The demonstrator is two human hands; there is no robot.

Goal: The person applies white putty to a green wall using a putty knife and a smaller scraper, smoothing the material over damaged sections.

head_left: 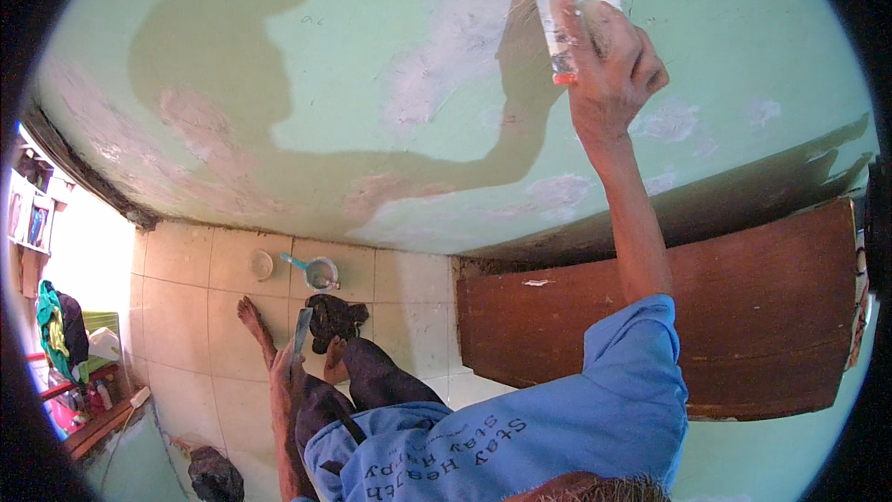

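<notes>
Raised at the upper right, my right hand (621,60) grips a broad putty knife (546,14) with an orange end, its fingers spread along the blade. The blade lies against a pale green wall (362,65) with whitish patches of filler (446,46). Low on the left, close to my knee, my left hand (286,374) is closed around a flat grey scraper (302,327); part of its grip is hidden. My shadow falls across the wall to the left of the right hand.
A brown wooden panel (650,316) leans or stands along the wall at right. On the tiled floor (177,316) are a small bowl (262,266), a blue-handled dipper (321,273) and a black plastic bag (336,316). Clothes (60,325) hang by a bright opening at far left.
</notes>
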